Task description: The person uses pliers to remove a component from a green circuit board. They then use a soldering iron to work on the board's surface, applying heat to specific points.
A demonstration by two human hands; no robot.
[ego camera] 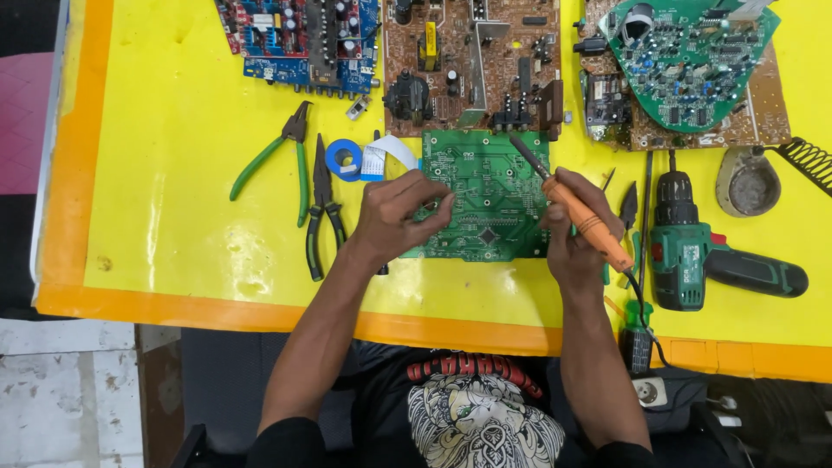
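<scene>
I am looking down at a green circuit board [487,195] that is lying flat in the middle of the yellow table [173,104], close to the near edge. My left hand [400,215] is resting on the board's left side, with the fingers bent and pressing down on it to keep it in place. My right hand [579,227] is sitting at the board's right edge and is gripping an orange soldering iron [576,208] tight. The iron's dark tip is pointing up and to the left, over the top right part of the board.

Just left of my left hand, black pliers [322,204] and green-handled cutters [282,156] are lying on the table, with a blue roll of tape [344,159] near them. To the right of my right hand, a green drill [702,251] is lying on its side. Behind the green board, a brown circuit board [472,61] is sitting, with a blue circuit board [303,39] to its left and a round-edged green circuit board [689,61] to its right.
</scene>
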